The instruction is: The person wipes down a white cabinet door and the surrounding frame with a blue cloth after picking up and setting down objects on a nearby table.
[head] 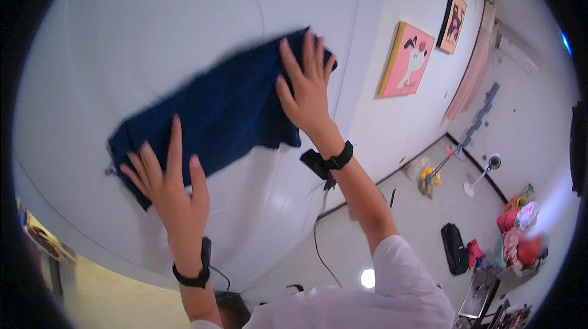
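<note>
A dark blue cloth lies spread against a white panelled door. My left hand presses flat on the cloth's lower left end, fingers apart. At the upper right end, my right hand rests on the same cloth with its fingers spread. Neither hand has its fingers closed around the fabric. Each wrist bears a black strap with a small dark device. Part of the door's handle or lock shows beside the cloth's left end.
Two pictures, a pink dog print and a cat print, hang on the wall to the right. A dark cable runs along the floor. Farther off are a white standing fan, a black bag and a pile of clothes.
</note>
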Demonstrator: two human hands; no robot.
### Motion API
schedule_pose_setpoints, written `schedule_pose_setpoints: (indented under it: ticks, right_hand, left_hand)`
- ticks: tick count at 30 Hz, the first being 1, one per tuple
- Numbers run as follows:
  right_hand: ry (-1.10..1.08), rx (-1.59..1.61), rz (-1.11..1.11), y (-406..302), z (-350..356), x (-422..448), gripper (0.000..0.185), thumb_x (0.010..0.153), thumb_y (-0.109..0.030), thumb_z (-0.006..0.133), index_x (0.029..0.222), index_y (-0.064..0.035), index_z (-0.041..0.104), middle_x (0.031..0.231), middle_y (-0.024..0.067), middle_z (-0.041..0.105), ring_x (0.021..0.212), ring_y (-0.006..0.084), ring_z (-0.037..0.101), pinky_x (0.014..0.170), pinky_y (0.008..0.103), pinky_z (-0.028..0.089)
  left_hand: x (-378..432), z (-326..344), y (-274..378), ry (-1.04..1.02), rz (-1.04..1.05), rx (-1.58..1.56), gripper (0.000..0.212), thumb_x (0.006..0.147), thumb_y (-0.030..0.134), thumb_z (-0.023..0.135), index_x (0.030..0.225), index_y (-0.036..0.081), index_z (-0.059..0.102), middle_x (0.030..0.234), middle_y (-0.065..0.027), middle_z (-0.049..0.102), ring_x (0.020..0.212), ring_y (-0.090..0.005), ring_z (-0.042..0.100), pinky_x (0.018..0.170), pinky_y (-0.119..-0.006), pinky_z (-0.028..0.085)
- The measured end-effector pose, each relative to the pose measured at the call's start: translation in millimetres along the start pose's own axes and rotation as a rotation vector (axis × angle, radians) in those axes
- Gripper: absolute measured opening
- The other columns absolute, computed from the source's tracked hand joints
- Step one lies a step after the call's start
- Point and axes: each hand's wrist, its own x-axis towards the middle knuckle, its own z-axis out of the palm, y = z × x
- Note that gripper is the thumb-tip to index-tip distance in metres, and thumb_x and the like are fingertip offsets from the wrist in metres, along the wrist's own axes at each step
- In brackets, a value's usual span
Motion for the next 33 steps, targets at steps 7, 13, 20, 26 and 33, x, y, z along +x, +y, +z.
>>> schedule_pose_setpoints:
  ticks: [7,13,20,26,33]
  right_hand:
    - [-0.072,0.117,0.091,-32,41,-93,0.057,0.089,-0.027,0.055,0.141,-0.0067,0.043,0.151,0.0293,0.022,0.140,0.0513,0.014,0.110,0.0635,0.010]
    - [0.033,0.194,0.008,52,23,-29,0.048,0.081,-0.025,0.063,0.118,0.0060,0.058,0.138,0.0301,0.042,0.132,0.0492,0.032,0.112,0.0560,0.021]
    - [0.183,0.141,-0.202,20,2,172,0.028,0.083,-0.023,0.056,0.091,0.0035,0.062,0.102,0.0273,0.058,0.099,0.0455,0.051,0.088,0.0545,0.036]
    - [0.019,0.061,-0.471,66,-5,112,0.050,0.081,-0.025,0.058,0.123,0.0022,0.056,0.131,0.0296,0.048,0.127,0.0481,0.036,0.109,0.0545,0.023]
    - [-0.090,0.287,0.255,131,-39,186,0.031,0.092,-0.026,0.050,0.105,0.0000,0.060,0.116,0.0276,0.057,0.111,0.0484,0.047,0.094,0.0510,0.038]
  left_hand:
    - [-5,25,25,-0.007,-0.122,0.210,0.054,0.086,0.027,0.058,0.140,0.025,0.049,0.115,-0.0196,0.050,0.118,-0.0471,0.038,0.109,-0.065,0.012]
    - [17,29,44,-0.008,-0.128,0.061,0.055,0.087,0.029,0.059,0.141,0.023,0.047,0.134,-0.0226,0.044,0.132,-0.0506,0.027,0.108,-0.068,0.001]
    - [167,28,67,0.330,-0.001,0.002,0.045,0.089,0.032,0.054,0.131,0.016,0.057,0.143,-0.0189,0.041,0.142,-0.0451,0.012,0.108,-0.067,-0.005]
    - [143,56,91,0.170,0.101,-0.122,0.042,0.084,0.028,0.059,0.123,0.014,0.063,0.138,-0.0175,0.047,0.142,-0.0411,0.018,0.111,-0.064,-0.002]
    - [223,59,128,0.225,0.115,-0.157,0.045,0.088,0.033,0.055,0.128,0.013,0.059,0.146,-0.0190,0.038,0.143,-0.0415,0.012,0.111,-0.064,-0.003]
